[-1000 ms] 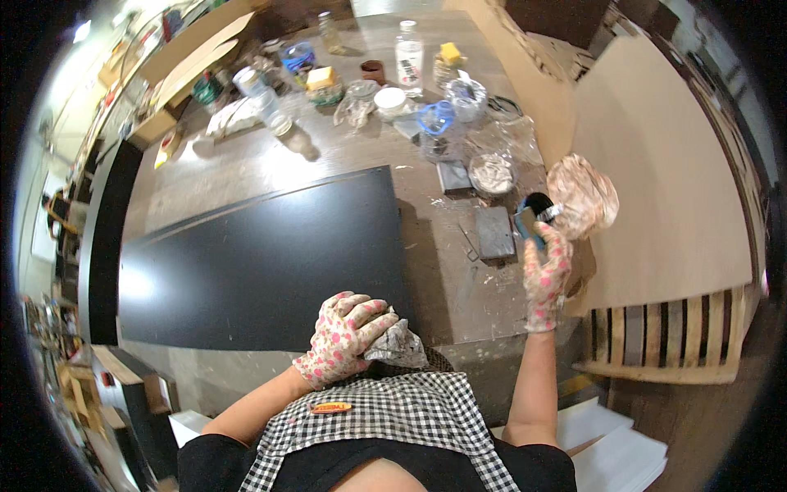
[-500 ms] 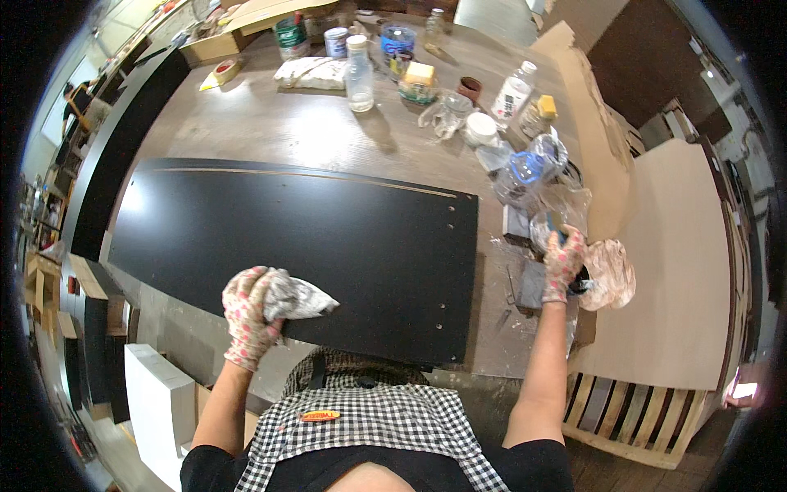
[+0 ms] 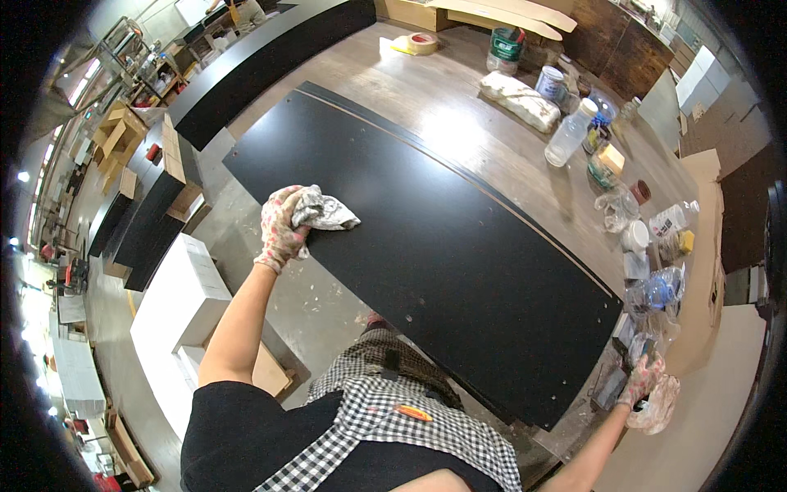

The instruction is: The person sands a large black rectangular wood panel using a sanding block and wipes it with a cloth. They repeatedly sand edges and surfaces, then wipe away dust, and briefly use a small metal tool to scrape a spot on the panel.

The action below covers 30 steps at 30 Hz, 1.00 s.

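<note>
My left hand (image 3: 281,231), in a spotted work glove, is closed around a crumpled grey-white rag (image 3: 329,214). It is at the long near edge of a black panel (image 3: 434,230), with the rag over the panel's surface. The panel lies flat on the table, with a pale groove along its far side and small holes near its ends. At the far right, my gloved right hand (image 3: 644,380) has its fingers curled in by a cut-open clear plastic container. Whatever they hold is too small to make out. Beside that hand are a dark grey block (image 3: 609,385) and a pinkish crumpled bag (image 3: 661,407).
A clear bottle (image 3: 571,133), a green-labelled can (image 3: 505,51), a white wrapped bundle (image 3: 518,100) and several jars stand along the table's far right. A tape roll (image 3: 422,43) lies at the back. A white box-shaped piece (image 3: 184,316) stands on the floor to my left.
The view has swung to the left, so the panel now slants down to the right. My left hand, with the rag, has moved farther along the panel's near edge toward its left end.
</note>
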### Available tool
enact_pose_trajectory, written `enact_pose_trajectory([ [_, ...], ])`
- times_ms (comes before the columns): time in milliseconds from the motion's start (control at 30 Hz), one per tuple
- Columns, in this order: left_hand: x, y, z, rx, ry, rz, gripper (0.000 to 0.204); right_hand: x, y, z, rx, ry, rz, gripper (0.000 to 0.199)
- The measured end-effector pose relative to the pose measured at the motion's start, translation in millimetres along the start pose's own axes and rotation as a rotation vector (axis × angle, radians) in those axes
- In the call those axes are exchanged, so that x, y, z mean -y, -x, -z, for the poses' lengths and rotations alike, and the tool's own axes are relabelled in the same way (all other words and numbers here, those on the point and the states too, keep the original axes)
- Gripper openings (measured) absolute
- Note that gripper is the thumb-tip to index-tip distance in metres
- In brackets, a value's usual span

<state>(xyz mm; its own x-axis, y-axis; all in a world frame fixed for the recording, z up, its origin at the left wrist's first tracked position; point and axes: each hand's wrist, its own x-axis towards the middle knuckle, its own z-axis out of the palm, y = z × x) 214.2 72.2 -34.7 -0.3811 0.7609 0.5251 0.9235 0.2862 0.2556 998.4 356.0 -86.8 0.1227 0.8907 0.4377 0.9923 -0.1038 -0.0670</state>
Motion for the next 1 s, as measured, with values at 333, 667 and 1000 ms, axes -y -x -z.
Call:
enact_pose_trajectory([
  [333,227.2,-124.4,-5.3,0.046,-0.167,0.285,0.054,195.3,71.5,72.0,-0.098,-0.239,0.023,0.031],
  [667,311.5,-188.7,-55.3,0.202,-0.175,0.357,0.050,262.1,114.0,98.7,-0.046,-0.298,-0.202,0.048],
  [1000,249.7,-210.6,-45.5,0.100,-0.193,0.225,0.055,172.6,83.0,79.8,-0.165,-0.491,-0.313,0.032],
])
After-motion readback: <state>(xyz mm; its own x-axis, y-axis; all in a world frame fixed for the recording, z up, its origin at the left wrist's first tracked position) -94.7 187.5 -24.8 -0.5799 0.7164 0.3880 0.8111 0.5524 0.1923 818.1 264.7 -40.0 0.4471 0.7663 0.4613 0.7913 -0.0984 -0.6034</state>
